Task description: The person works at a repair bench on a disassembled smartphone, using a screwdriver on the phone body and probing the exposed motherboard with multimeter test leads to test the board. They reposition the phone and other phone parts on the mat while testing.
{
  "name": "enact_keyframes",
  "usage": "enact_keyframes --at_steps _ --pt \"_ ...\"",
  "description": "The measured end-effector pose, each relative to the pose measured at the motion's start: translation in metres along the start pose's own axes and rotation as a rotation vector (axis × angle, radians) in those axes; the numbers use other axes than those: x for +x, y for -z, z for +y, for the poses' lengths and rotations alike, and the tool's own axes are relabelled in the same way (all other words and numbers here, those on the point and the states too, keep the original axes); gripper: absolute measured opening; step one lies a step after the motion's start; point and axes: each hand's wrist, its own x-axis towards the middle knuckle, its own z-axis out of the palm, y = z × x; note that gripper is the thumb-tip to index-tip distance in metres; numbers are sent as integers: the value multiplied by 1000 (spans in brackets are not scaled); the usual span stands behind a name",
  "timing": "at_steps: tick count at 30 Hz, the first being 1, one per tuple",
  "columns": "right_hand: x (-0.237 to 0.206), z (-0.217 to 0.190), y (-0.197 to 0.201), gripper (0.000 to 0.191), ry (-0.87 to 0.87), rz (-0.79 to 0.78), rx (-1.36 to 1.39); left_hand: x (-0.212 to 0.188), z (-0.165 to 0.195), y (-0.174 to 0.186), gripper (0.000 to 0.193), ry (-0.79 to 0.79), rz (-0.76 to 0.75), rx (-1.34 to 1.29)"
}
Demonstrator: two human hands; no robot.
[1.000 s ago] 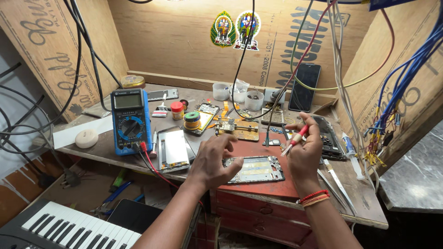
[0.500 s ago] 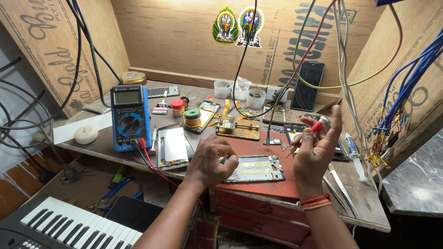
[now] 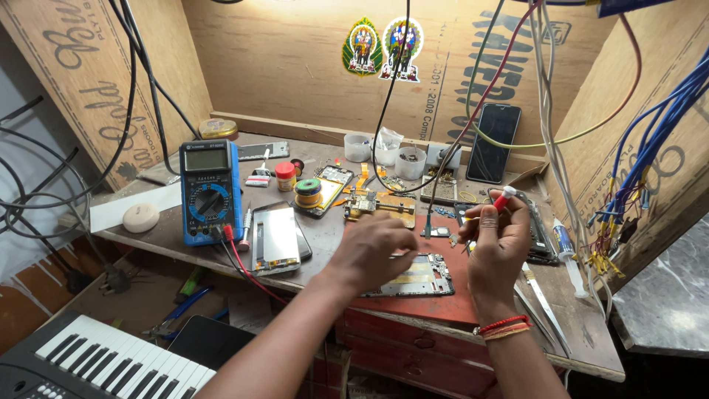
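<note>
We see our left hand (image 3: 377, 247) curled loosely over the near end of an opened phone frame (image 3: 413, 275), a flat rectangular metal tray with small components along its edges and a pale gold patch in the middle. The fingers bend inward and seem to rest on the frame's left edge; whether they pinch anything we cannot tell. The frame lies flat on a red mat (image 3: 436, 295) at the front of the scuffed grey tabletop (image 3: 148, 236).

Our right hand (image 3: 498, 244) is closed around a slim screwdriver (image 3: 496, 207) with a red handle and white cap, held tilted above the mat, just right of the frame. A red and orange thread band circles that wrist.

To the left stands a blue, boxy multimeter (image 3: 210, 191) with a round dial and red and black leads, beside a glossy phone screen panel (image 3: 275, 240) lying flat. Behind the frame sit a gold-toned circuit board (image 3: 380, 207), a spool of solder wire (image 3: 308, 192) and three small translucent cups (image 3: 384, 151). A dark phone (image 3: 495, 144) leans upright against the rough plywood back wall (image 3: 295, 66).
</note>
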Motion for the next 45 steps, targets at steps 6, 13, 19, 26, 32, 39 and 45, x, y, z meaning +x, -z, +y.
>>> enact_keyframes --at_steps 6,13,19,26,32,39,45 --pt "3 -1 0 22 -109 16 -22 28 21 -32 6 -14 -164 154" --pt "3 -7 2 21 -126 40 4 42 36 -37 6 222 -406 204" --pt "3 -12 6 21 -120 38 0 57 43 -40 12 228 -438 257" --pt "5 -6 11 20 -96 35 23 64 63 -34 19 186 -375 269" --pt "5 4 14 18 18 48 -73 69 72 -36 19 148 -421 353" --pt "7 0 14 18 -80 71 3 66 64 -43 25 86 -345 302" --pt "6 -9 13 18 -113 92 2 45 44 -33 13 194 -312 132"
